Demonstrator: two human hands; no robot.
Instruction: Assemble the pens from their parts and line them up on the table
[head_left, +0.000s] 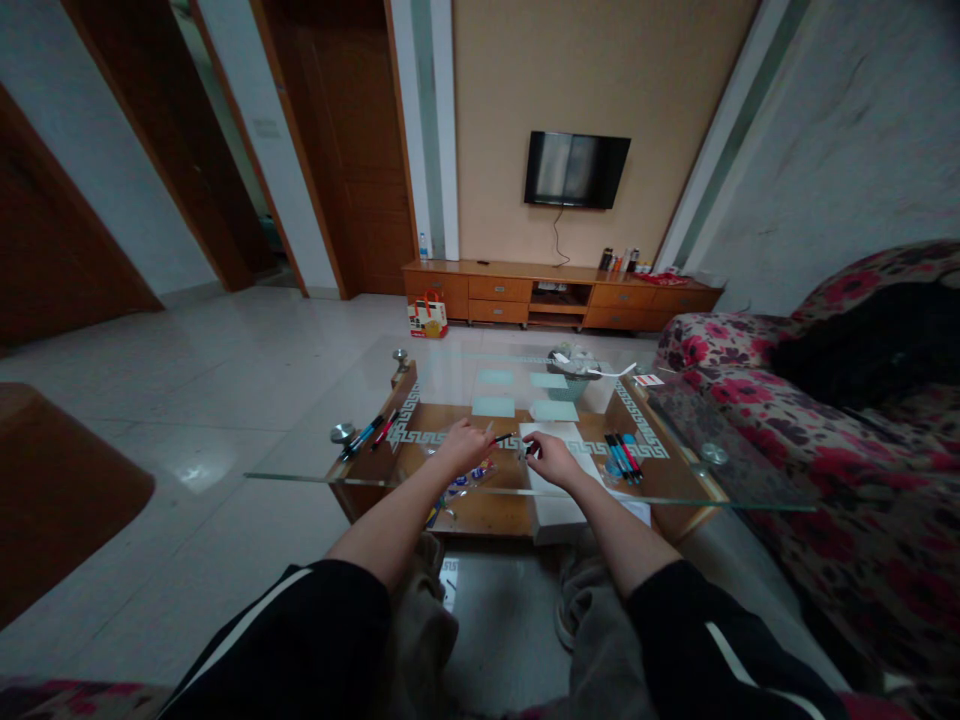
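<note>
Loose pens (369,432) at nine o'clock on the glass table (525,375). Left hand (463,447) pinched closed on one end of a thin pen (505,438), right hand (551,458) pinched on the other, over white paper (559,510). Likely light, stiff, smooth: best gripped mid-barrel. More pens (622,455) at three o'clock.

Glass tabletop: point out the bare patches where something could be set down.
The glass tabletop looks bare along its right edge, beside the sofa, and at the far left corner near the metal stud. The middle is crowded: both hands, left hand and right hand, share a pen, with pens to the right.
</note>
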